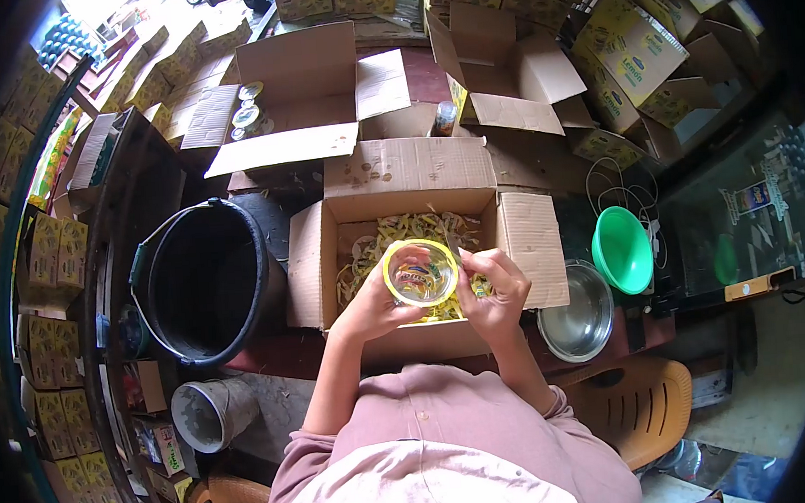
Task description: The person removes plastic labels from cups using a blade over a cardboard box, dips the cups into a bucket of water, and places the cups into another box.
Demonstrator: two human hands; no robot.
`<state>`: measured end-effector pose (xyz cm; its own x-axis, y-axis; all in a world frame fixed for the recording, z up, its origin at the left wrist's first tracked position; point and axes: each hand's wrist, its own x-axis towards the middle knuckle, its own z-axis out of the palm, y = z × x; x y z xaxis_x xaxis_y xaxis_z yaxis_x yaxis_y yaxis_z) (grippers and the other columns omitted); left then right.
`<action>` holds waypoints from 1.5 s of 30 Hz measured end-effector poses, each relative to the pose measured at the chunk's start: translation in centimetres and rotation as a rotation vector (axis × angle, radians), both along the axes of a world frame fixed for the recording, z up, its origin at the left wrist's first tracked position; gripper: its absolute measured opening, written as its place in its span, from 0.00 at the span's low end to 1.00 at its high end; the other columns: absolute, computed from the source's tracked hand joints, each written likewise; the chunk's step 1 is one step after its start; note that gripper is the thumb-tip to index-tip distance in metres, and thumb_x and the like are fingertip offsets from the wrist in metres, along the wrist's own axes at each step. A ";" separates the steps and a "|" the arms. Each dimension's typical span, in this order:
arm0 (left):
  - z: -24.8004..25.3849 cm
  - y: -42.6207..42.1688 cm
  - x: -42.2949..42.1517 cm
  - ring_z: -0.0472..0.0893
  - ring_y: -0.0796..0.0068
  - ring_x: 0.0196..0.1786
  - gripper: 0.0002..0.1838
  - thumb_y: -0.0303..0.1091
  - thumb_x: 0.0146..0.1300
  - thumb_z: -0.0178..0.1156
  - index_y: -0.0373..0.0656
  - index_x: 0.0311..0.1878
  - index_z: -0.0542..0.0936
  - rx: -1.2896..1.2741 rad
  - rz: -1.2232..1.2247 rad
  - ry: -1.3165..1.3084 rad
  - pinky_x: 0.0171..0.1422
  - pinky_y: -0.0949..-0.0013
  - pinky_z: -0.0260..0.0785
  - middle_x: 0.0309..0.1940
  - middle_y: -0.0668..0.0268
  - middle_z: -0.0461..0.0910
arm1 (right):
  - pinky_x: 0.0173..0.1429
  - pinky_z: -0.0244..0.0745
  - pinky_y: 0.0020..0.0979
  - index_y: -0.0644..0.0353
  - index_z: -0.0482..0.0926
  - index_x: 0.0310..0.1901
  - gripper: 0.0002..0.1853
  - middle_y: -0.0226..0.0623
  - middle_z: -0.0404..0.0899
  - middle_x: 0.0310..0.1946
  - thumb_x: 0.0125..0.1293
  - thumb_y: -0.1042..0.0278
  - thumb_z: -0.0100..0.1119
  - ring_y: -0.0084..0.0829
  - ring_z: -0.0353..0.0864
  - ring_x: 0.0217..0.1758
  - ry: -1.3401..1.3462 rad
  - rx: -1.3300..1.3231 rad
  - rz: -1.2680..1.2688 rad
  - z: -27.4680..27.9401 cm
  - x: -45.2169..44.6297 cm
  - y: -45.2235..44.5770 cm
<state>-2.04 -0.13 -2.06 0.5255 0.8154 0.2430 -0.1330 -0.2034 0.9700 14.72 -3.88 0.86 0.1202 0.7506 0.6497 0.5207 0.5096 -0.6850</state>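
My left hand [374, 301] is wrapped round a clear plastic cup [422, 276] with a yellow rim and printed side. The cup's open mouth faces up toward me. My right hand [495, 292] is closed in a pinch at the cup's right edge, on what looks like a small knife [453, 243]; its thin blade points away from me beside the rim. Beneath both hands is an open cardboard box [327, 228], its flaps folded outward. Many yellow and clear plastic trimmings [366, 254] lie inside the box.
Left of the box stands a large black bucket [262, 288], with a grey bucket [212, 415] lower down. A green bowl [624, 249] and a metal bowl [577, 310] are at the right. Behind are an open carton [299, 69] holding cups, another carton [513, 106] and a jar [443, 118].
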 end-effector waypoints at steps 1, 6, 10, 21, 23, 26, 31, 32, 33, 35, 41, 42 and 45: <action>0.0 0.0 0.0 0.70 0.74 0.52 0.31 0.25 0.42 0.65 0.39 0.52 0.66 -0.003 -0.005 -0.004 0.57 0.71 0.64 0.47 0.64 0.67 | 0.31 0.73 0.25 0.62 0.79 0.39 0.16 0.34 0.75 0.24 0.45 0.85 0.60 0.25 0.76 0.26 -0.002 -0.003 0.000 -0.1 0.0 0.0; -0.1 0.0 0.1 0.69 0.75 0.52 0.31 0.24 0.43 0.65 0.40 0.54 0.65 0.012 0.005 -0.010 0.57 0.71 0.65 0.47 0.65 0.67 | 0.32 0.73 0.26 0.62 0.79 0.38 0.15 0.35 0.75 0.24 0.46 0.85 0.60 0.26 0.77 0.26 -0.033 -0.006 -0.055 0.2 -0.5 -0.2; -0.3 -0.2 0.4 0.68 0.74 0.54 0.33 0.24 0.43 0.65 0.40 0.55 0.64 0.028 0.111 -0.011 0.56 0.72 0.65 0.49 0.65 0.67 | 0.32 0.74 0.27 0.63 0.79 0.36 0.12 0.37 0.77 0.25 0.47 0.84 0.61 0.28 0.78 0.27 0.038 0.006 -0.105 0.1 -0.9 -0.3; -0.7 -0.4 0.9 0.65 0.72 0.56 0.35 0.25 0.46 0.66 0.39 0.58 0.60 -0.052 0.125 -0.116 0.58 0.70 0.65 0.52 0.64 0.63 | 0.26 0.69 0.23 0.64 0.76 0.32 0.09 0.36 0.75 0.23 0.46 0.83 0.61 0.24 0.76 0.23 0.060 0.034 -0.151 -0.9 -2.2 -1.6; -0.6 -0.6 1.0 0.65 0.72 0.56 0.35 0.25 0.47 0.66 0.39 0.58 0.60 -0.018 0.127 -0.090 0.58 0.70 0.65 0.52 0.64 0.62 | 0.26 0.70 0.23 0.64 0.76 0.31 0.09 0.36 0.75 0.23 0.45 0.83 0.61 0.25 0.77 0.23 0.051 0.034 -0.170 -1.0 -2.2 -1.6; -0.7 -0.6 1.1 0.65 0.71 0.57 0.35 0.25 0.47 0.66 0.39 0.58 0.59 -0.027 0.109 -0.073 0.58 0.70 0.65 0.52 0.63 0.62 | 0.27 0.70 0.23 0.64 0.76 0.31 0.09 0.37 0.75 0.23 0.45 0.83 0.62 0.26 0.77 0.23 0.022 0.044 -0.196 -0.5 -2.2 -1.6; -0.6 -0.7 0.8 0.66 0.71 0.57 0.35 0.23 0.45 0.65 0.39 0.58 0.60 0.058 0.112 -0.003 0.59 0.70 0.64 0.52 0.62 0.63 | 0.27 0.70 0.24 0.65 0.75 0.31 0.10 0.37 0.75 0.24 0.45 0.83 0.62 0.26 0.77 0.24 -0.016 0.071 -0.222 -0.3 -2.2 -1.4; -0.5 -0.7 0.8 0.66 0.71 0.57 0.35 0.23 0.44 0.64 0.39 0.57 0.60 0.093 0.108 0.028 0.59 0.71 0.64 0.52 0.62 0.63 | 0.27 0.70 0.24 0.65 0.75 0.31 0.10 0.37 0.75 0.24 0.45 0.83 0.62 0.26 0.77 0.24 -0.025 0.072 -0.226 -0.2 -2.2 -1.3; -0.5 -0.8 0.8 0.66 0.71 0.56 0.35 0.22 0.44 0.64 0.39 0.57 0.61 0.101 0.108 0.033 0.59 0.71 0.64 0.51 0.62 0.63 | 0.28 0.71 0.24 0.65 0.75 0.31 0.10 0.37 0.75 0.24 0.45 0.83 0.62 0.26 0.77 0.24 -0.018 0.075 -0.216 -0.2 -2.1 -1.2; -0.5 -1.0 1.0 0.67 0.71 0.56 0.34 0.22 0.44 0.64 0.40 0.57 0.61 0.118 0.109 0.043 0.59 0.71 0.64 0.51 0.62 0.63 | 0.29 0.72 0.23 0.66 0.76 0.31 0.10 0.37 0.76 0.24 0.45 0.84 0.62 0.25 0.77 0.24 -0.001 0.081 -0.194 -0.1 -1.8 -0.9; -1.2 -0.9 1.3 0.66 0.70 0.57 0.36 0.24 0.51 0.62 0.42 0.61 0.55 -0.104 0.007 -0.224 0.59 0.67 0.62 0.50 0.61 0.64 | 0.30 0.72 0.24 0.66 0.76 0.32 0.09 0.38 0.78 0.27 0.46 0.83 0.61 0.27 0.78 0.26 0.166 -0.017 -0.145 -0.4 -1.5 -0.8; -1.4 -0.7 1.4 0.65 0.70 0.57 0.36 0.24 0.52 0.62 0.42 0.61 0.54 -0.091 -0.002 -0.250 0.60 0.66 0.62 0.50 0.61 0.64 | 0.30 0.73 0.25 0.66 0.76 0.32 0.09 0.39 0.78 0.27 0.46 0.83 0.61 0.27 0.78 0.26 0.147 -0.015 -0.154 -0.3 -1.5 -0.9; -1.2 -0.9 1.5 0.65 0.70 0.58 0.35 0.23 0.54 0.60 0.42 0.62 0.53 -0.183 -0.002 -0.299 0.61 0.66 0.59 0.51 0.60 0.64 | 0.30 0.72 0.24 0.65 0.76 0.32 0.09 0.38 0.77 0.26 0.47 0.83 0.61 0.27 0.78 0.25 0.082 0.006 -0.183 -0.1 -1.6 -1.3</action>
<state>-0.49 -1.01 -3.30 0.4552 0.8585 0.2360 -0.4166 -0.0289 0.9086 13.15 -5.18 0.72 0.3068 0.7076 0.6365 0.5477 0.4157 -0.7261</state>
